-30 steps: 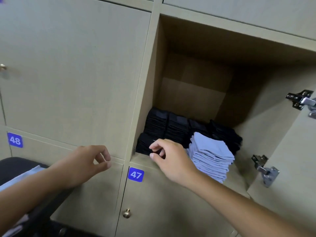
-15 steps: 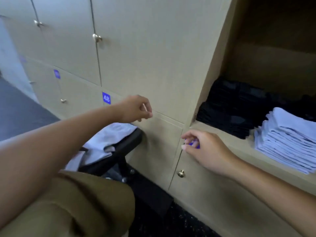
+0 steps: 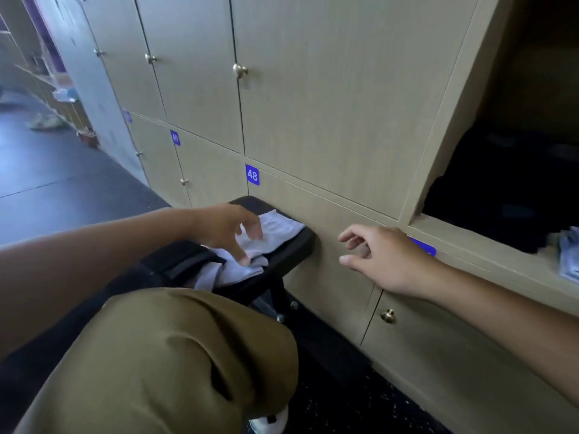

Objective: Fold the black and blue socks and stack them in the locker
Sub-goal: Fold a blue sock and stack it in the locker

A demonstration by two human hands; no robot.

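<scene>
My left hand [image 3: 230, 228] reaches over the blue socks [image 3: 269, 236] that lie loose on the black stool [image 3: 297, 245] in front of locker door 48 [image 3: 252, 174]. Its fingers are spread and bent downward, and the tips touch the pale blue cloth, or are just above it — I cannot tell if they already pinch it. My right hand [image 3: 380, 258] hangs in the air before the lower locker doors, near the edge of the open locker [image 3: 445, 227]; its fingers are relaxed, a little curled, and it holds nothing. The two hands are well apart, with the corner of the stool between them. Inside the open locker, at the right side of the view, there is a dark mass of black socks [image 3: 501, 202] on the shelf, too dark to show single pieces. At the far right edge I see a small part of the folded blue stack [image 3: 570, 261], blurred. A blue number label [image 3: 423, 245] is half hidden behind my right wrist. Below it is a closed door with a round brass knob [image 3: 388, 315]. My knee in olive trousers [image 3: 175, 364] fills the lower part of the view, and under it shows a bit of a white shoe [image 3: 269, 424]. The floor [image 3: 47, 170] at the left is dark and shiny.
</scene>
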